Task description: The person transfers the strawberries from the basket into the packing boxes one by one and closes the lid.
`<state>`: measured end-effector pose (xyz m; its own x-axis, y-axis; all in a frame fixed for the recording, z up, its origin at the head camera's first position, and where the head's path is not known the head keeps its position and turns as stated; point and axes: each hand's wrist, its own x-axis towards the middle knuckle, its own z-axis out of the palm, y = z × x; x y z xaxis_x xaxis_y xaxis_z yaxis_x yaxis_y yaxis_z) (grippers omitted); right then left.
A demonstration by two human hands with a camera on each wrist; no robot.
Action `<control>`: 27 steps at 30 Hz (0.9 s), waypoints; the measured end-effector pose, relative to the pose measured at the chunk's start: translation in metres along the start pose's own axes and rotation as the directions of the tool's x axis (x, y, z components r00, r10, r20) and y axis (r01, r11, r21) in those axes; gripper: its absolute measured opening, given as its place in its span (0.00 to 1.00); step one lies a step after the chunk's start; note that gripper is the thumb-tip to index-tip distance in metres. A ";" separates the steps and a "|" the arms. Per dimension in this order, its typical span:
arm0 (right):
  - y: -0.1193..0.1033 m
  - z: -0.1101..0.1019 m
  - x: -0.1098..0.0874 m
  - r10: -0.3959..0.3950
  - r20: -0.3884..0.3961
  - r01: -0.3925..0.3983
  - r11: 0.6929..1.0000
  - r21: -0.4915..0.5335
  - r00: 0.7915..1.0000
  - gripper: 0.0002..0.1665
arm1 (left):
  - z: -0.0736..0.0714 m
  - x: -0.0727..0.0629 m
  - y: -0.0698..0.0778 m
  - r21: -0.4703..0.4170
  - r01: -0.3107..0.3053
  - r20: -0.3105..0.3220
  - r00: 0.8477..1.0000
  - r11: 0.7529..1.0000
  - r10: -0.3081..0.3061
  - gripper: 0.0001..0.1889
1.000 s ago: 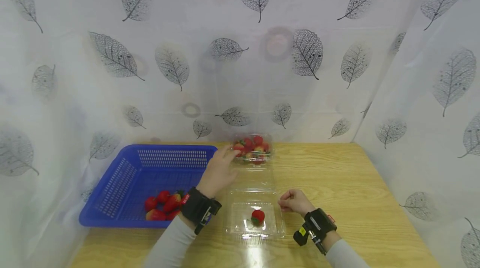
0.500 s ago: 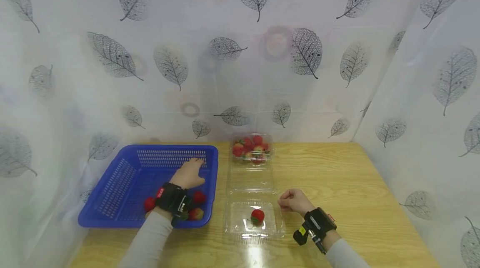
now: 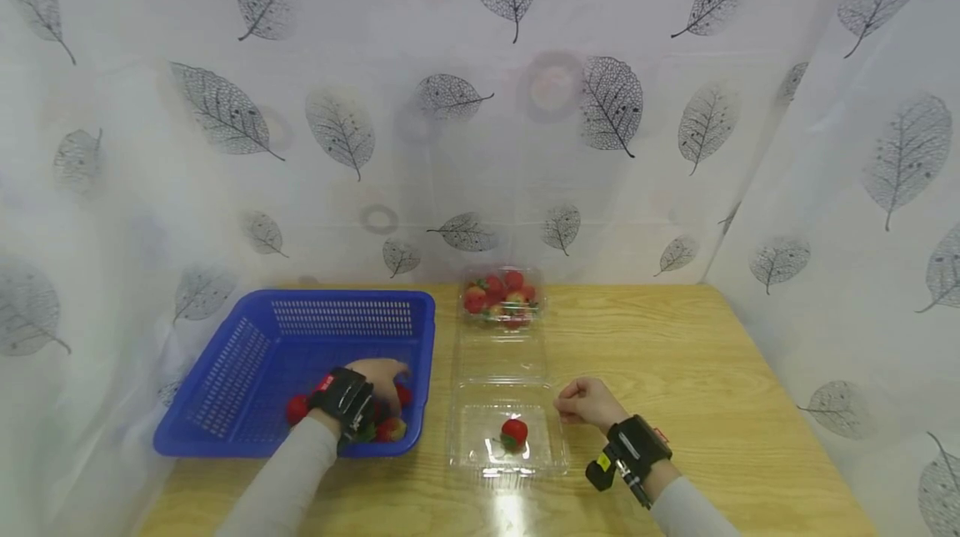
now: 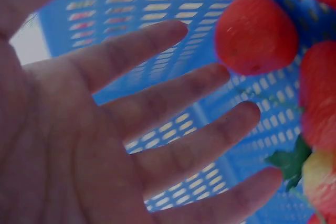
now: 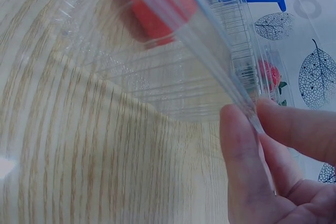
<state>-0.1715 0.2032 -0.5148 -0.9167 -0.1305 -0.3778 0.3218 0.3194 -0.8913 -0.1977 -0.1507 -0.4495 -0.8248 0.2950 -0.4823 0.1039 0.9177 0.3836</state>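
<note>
My left hand (image 3: 381, 377) reaches down into the blue plastic basket (image 3: 247, 378) at the left. Its fingers are spread and hold nothing, as the left wrist view shows. A red strawberry (image 4: 256, 31) lies just off the fingertips, with more strawberries along the right of that view, partly cut off. At the right edge of a clear plastic clamshell box (image 3: 472, 445), my right hand (image 3: 589, 404) pinches the rim between thumb and fingers (image 5: 239, 135). A single strawberry (image 3: 514, 432) lies in the near half of that box; its lid stretches away behind.
Another clear box (image 3: 542, 322), filled with several strawberries, stands at the back behind the lid. The wooden table (image 3: 660, 353) extends to the right. A white curtain (image 3: 480, 170) with a leaf print surrounds the back and sides.
My left hand has moved from beside the filled box at the back, leftward and down into the basket among the strawberries. My right hand keeps its place at the clamshell's edge.
</note>
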 end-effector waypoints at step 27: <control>0.002 0.000 0.001 0.003 -0.008 -0.003 1.000 -0.011 1.000 0.07 | 0.025 0.026 -0.021 0.052 -0.044 -0.101 0.994 0.998 0.049 0.14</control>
<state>-0.1713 0.2038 -0.5171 -0.9174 -0.1221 -0.3787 0.3223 0.3298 -0.8873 -0.2075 -0.1551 -0.4902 -0.8707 0.3114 -0.3808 0.1690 0.9164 0.3629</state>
